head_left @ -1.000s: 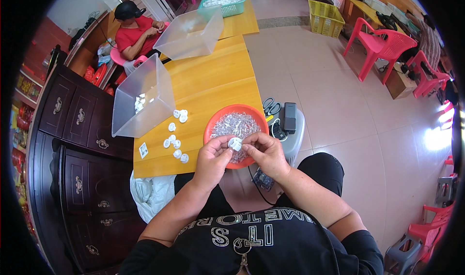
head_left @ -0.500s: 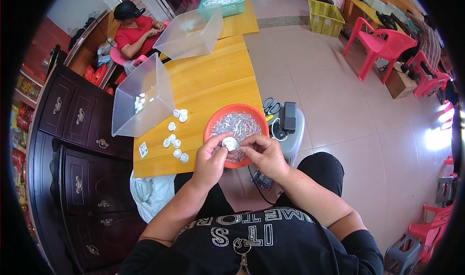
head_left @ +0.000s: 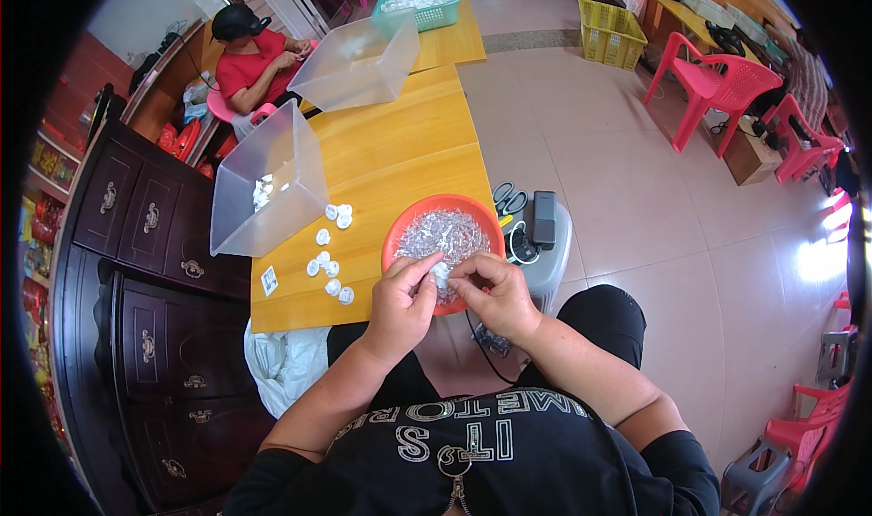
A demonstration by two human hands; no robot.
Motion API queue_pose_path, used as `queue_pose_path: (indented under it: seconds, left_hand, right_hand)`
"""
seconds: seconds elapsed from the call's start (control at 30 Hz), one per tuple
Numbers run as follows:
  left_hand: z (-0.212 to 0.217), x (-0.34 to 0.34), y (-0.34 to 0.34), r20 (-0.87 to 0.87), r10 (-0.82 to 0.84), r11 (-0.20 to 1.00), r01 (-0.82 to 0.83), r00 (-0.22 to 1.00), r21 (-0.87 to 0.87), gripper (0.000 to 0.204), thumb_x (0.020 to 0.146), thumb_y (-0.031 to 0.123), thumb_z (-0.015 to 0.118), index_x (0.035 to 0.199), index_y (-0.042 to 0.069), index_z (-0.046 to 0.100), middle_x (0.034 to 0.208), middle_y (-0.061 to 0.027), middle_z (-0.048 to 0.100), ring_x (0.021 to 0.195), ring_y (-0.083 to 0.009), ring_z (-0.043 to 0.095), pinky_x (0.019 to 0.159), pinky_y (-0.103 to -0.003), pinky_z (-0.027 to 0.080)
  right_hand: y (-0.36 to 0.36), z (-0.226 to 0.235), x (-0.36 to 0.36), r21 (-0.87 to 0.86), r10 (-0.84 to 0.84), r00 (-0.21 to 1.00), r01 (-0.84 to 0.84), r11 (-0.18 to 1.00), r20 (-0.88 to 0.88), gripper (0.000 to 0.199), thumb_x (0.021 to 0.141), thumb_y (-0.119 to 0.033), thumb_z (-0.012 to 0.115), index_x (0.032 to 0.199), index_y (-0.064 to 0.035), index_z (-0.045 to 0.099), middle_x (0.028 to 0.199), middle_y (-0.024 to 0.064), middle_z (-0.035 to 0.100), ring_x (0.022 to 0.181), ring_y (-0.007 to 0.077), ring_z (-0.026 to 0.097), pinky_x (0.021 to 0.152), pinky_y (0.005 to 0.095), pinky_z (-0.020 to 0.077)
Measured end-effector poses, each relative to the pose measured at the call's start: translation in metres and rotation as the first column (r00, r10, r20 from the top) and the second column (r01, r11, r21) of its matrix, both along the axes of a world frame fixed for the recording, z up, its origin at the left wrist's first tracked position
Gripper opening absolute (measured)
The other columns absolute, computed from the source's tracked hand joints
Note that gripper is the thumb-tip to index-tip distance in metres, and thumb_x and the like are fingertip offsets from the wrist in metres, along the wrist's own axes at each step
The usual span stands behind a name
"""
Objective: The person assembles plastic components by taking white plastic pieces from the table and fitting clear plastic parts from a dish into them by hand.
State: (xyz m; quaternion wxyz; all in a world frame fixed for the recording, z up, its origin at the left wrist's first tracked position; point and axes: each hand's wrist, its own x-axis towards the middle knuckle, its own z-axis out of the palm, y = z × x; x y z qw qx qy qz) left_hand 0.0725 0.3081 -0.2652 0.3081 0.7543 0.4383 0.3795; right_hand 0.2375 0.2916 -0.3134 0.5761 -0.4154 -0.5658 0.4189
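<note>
Both my hands meet over the near rim of an orange bowl (head_left: pixel 405 223) full of small clear and white parts. My left hand (head_left: pixel 402 302) and my right hand (head_left: pixel 491 293) pinch one small white round piece (head_left: pixel 440 272) between their fingertips. Several finished white round pieces (head_left: pixel 327 267) lie in a loose group on the yellow wooden table (head_left: pixel 400 162), left of the bowl. A clear plastic bin (head_left: pixel 268 180) tilted on its side stands behind them with a few white pieces inside.
A second clear bin (head_left: pixel 359 57) and a green basket (head_left: pixel 418 3) sit farther up the table. A person in red (head_left: pixel 254 57) sits at the far left end. Scissors (head_left: pixel 507 198) and a black device (head_left: pixel 544 219) rest on a grey stool. A dark wooden cabinet (head_left: pixel 145 271) stands left; red chairs (head_left: pixel 718 84) stand right.
My hands have slid slightly toward me and downward at the bowl's near edge, still working the small white piece between the fingers. Nothing else has moved.
</note>
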Motion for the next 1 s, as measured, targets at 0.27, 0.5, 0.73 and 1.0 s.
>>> queue_pose_path:
  seconds: [0.27, 0.5, 0.73, 1.0]
  left_hand:
    - [0.0041, 0.0005, 0.0007, -0.043, 0.02, 1.0, -0.02, 0.999, 0.019, 0.026, 0.086, -0.001, 0.058, 0.111, 0.001, 0.067, 0.081, -0.0115, 0.061, 0.066, -0.0192, 0.059, 0.061, -0.029, 0.048]
    - [0.008, 0.0013, -0.0009, -0.104, 0.032, 0.996, -0.023, 0.994, 0.089, 0.027, 0.084, -0.002, 0.059, 0.109, 0.0, 0.067, 0.082, -0.014, 0.061, 0.068, -0.0243, 0.061, 0.062, -0.032, 0.049]
    - [0.0058, 0.0014, -0.0006, -0.126, 0.042, 0.986, -0.021, 0.991, 0.165, 0.029, 0.083, -0.002, 0.059, 0.11, 0.001, 0.067, 0.084, -0.0152, 0.061, 0.072, -0.028, 0.063, 0.066, -0.034, 0.051]
    - [0.004, 0.0004, -0.002, -0.222, 0.0, 0.963, 0.059, 0.975, 0.261, 0.035, 0.082, -0.002, 0.061, 0.117, 0.002, 0.063, 0.094, -0.0165, 0.06, 0.078, -0.0301, 0.063, 0.069, -0.036, 0.052]
  right_hand:
    - [0.001, -0.0018, 0.0001, -0.041, -0.01, 1.0, 0.009, 0.999, -0.027, 0.006, 0.082, -0.002, 0.07, 0.085, 0.0006, 0.067, 0.077, 0.0067, 0.063, 0.065, 0.012, 0.057, 0.06, 0.0258, 0.0472]
    - [0.0007, -0.0013, 0.0003, -0.037, -0.015, 1.0, 0.014, 0.999, -0.015, 0.006, 0.082, -0.003, 0.071, 0.086, 0.001, 0.067, 0.077, 0.0074, 0.065, 0.064, 0.0124, 0.059, 0.059, 0.0262, 0.0483]
    - [0.0, 0.0002, 0.0009, -0.015, -0.011, 1.0, 0.012, 1.0, 0.02, 0.007, 0.082, -0.004, 0.07, 0.085, 0.0013, 0.067, 0.076, 0.0078, 0.065, 0.063, 0.0123, 0.059, 0.058, 0.0264, 0.0481]
    - [-0.0008, 0.0048, 0.0023, 0.011, -0.04, 0.997, 0.039, 0.999, 0.065, 0.005, 0.082, -0.003, 0.07, 0.083, 0.0011, 0.067, 0.075, 0.0082, 0.064, 0.062, 0.0142, 0.059, 0.057, 0.0269, 0.0477]
